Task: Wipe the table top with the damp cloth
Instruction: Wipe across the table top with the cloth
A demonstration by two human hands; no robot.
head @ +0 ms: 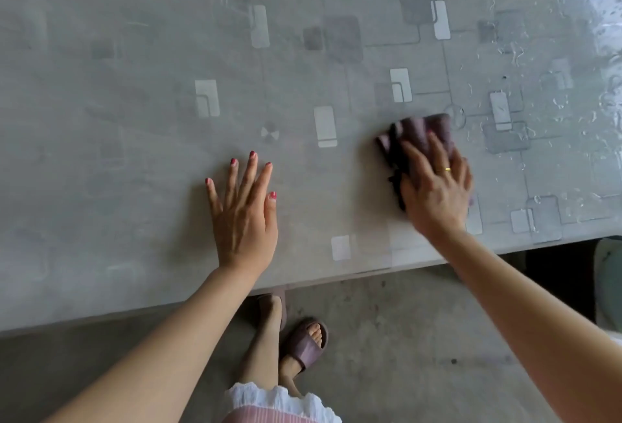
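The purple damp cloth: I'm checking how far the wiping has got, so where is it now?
In the head view, the bunched purple damp cloth lies right of centre on the grey patterned table top, under the right hand, beside the wet streaks.

The cloth (415,135) is lying bunched and creased on the table top (134,119), near its front edge toward the right; it is dark purplish-brown. The table top is showing a grey pattern of rounded squares, and is glistening with wet streaks at its right end.
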